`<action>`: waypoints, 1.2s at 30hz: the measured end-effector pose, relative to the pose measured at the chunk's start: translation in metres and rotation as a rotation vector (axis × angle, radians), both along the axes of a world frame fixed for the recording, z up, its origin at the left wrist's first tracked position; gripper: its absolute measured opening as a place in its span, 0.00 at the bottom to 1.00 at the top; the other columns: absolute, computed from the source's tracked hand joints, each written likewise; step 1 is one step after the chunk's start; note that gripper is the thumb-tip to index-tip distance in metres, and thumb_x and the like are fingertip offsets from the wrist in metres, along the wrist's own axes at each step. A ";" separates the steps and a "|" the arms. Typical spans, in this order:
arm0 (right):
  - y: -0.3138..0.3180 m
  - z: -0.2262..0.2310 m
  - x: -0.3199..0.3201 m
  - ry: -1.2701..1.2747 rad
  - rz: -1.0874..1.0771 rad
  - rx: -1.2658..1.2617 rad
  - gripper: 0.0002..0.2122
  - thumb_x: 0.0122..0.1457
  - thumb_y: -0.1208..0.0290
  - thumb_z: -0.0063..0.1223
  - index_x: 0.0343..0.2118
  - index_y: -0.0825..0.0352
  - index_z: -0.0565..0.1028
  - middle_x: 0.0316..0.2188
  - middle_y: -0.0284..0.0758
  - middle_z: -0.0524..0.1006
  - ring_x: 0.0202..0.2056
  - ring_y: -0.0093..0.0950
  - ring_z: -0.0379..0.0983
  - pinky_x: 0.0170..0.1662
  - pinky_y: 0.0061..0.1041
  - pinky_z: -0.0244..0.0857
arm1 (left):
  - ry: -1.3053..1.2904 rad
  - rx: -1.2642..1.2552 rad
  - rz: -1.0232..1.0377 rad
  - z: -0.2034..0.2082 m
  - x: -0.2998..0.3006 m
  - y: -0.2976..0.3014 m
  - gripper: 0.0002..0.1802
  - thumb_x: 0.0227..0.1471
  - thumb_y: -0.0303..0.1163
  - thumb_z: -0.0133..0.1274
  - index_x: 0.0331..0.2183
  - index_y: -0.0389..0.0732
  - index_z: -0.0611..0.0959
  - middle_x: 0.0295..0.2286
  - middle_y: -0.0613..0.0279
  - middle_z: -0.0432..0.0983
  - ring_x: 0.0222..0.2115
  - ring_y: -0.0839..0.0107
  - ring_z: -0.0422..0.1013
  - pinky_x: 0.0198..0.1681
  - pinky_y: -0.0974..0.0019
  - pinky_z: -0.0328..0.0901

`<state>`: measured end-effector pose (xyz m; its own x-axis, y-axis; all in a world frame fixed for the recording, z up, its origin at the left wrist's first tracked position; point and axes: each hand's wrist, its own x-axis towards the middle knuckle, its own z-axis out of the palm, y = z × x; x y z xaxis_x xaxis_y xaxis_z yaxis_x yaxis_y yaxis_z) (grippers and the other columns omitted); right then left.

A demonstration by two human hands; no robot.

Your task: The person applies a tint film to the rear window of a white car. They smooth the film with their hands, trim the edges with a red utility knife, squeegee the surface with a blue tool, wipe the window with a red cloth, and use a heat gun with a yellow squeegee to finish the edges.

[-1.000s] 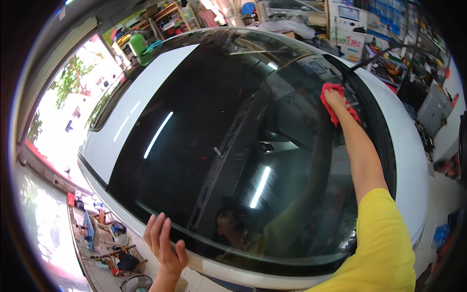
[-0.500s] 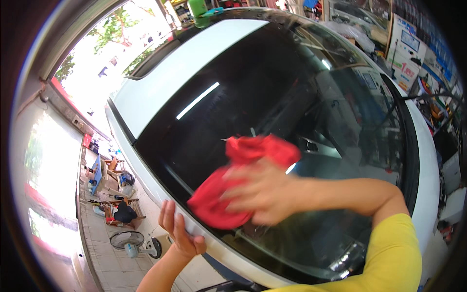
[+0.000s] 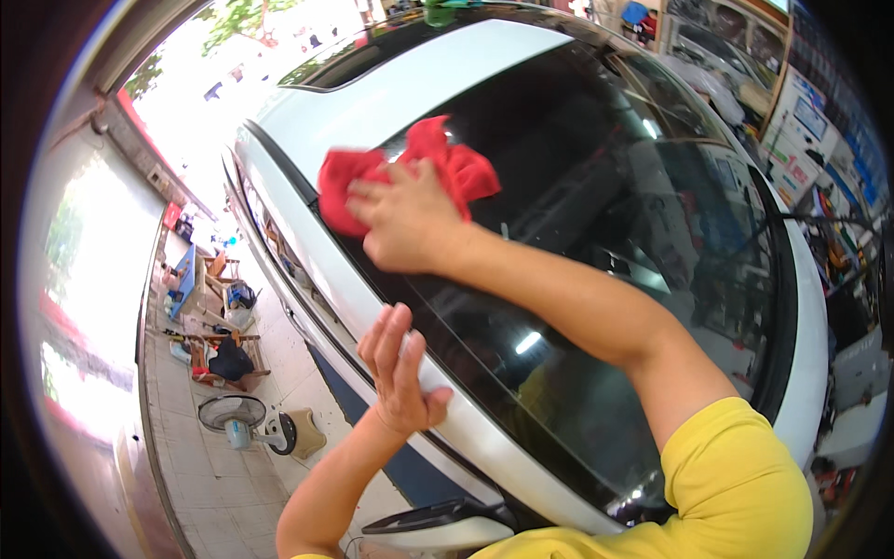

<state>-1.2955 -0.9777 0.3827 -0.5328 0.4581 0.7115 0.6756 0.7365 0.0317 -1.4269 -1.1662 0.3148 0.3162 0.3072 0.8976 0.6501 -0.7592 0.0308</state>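
Note:
A white car fills the view, its dark windshield [image 3: 615, 224] sloping up to the white roof [image 3: 438, 70]. My right hand [image 3: 405, 219] presses a crumpled red cloth [image 3: 447, 163] flat against the upper left corner of the glass, close to the roof edge. My right arm, in a yellow sleeve, crosses the glass from the lower right. My left hand [image 3: 400, 368] rests with fingers spread on the white pillar [image 3: 372, 321] at the windshield's left edge and holds nothing. A side mirror [image 3: 438, 526] shows just below it.
Left of the car lies a tiled floor with a standing fan [image 3: 244, 421] and low wooden stools with clutter [image 3: 219, 349]. Shelves of goods [image 3: 792, 121] line the far right side. Bright daylight comes through the opening at the upper left.
My right hand swept the red cloth from the far right of the windshield, across the middle, to the upper left corner. The left hand stayed on the left pillar. My view shifted left.

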 end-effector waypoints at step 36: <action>-0.219 -0.167 0.495 0.322 -0.884 -0.272 0.21 0.58 0.67 0.51 0.55 0.54 0.84 0.55 0.39 0.84 0.58 0.53 0.75 0.56 0.64 0.70 | 0.205 -0.376 -0.013 0.004 0.021 -0.001 0.15 0.75 0.27 0.43 0.33 0.34 0.76 0.28 0.61 0.66 0.29 0.67 0.61 0.33 0.65 0.57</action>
